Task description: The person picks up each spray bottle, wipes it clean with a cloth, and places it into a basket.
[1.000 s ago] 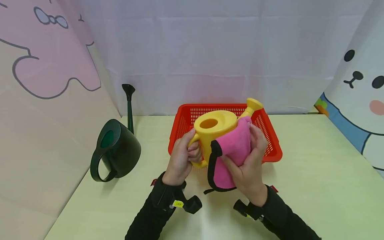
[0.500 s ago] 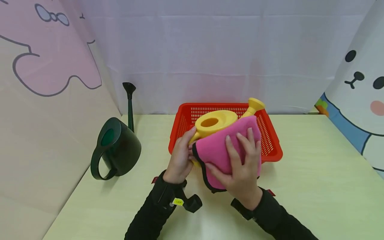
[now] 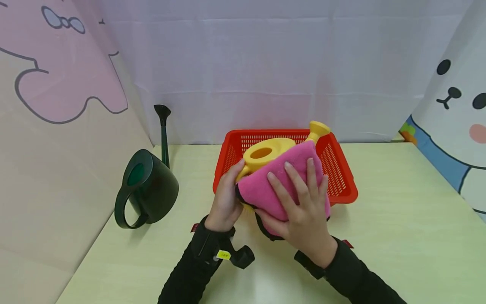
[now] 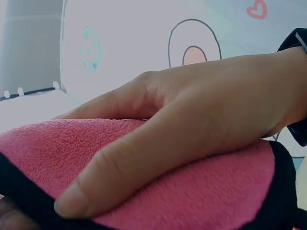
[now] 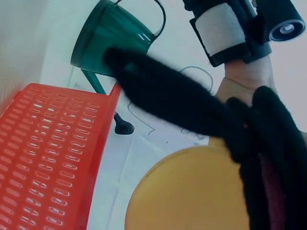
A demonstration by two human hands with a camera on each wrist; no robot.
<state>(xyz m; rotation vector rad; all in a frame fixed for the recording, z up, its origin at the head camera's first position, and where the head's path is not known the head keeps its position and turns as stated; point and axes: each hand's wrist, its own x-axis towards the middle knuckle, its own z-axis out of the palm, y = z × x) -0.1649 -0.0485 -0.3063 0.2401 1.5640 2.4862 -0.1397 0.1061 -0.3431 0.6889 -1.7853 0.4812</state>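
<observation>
My left hand (image 3: 226, 200) grips the handle of a yellow watering can (image 3: 281, 145), which is held up in front of a red basket. Over the can's near side lies a pink cloth (image 3: 262, 190) with black edging. Spread fingers of my right hand (image 3: 303, 215) press the cloth against the can's body. In the left wrist view, that hand's thumb lies straight along the fuzzy pink cloth (image 4: 216, 191). The can's round yellow base (image 5: 187, 191) faces the right wrist camera, with a dark strip of the cloth's edging (image 5: 172, 96) beside it. The cloth hides most of the can's body.
Behind the can, the red perforated basket (image 3: 343, 185) stands against the white backdrop. A dark green watering can (image 3: 161, 194) stands at the left, its spout towards the back. The pale table (image 3: 402, 228) runs under everything.
My right hand has gone from pinching the bunched cloth to pressing it flat with spread fingers. The cloth has spread leftward over the can and now covers part of my left hand.
</observation>
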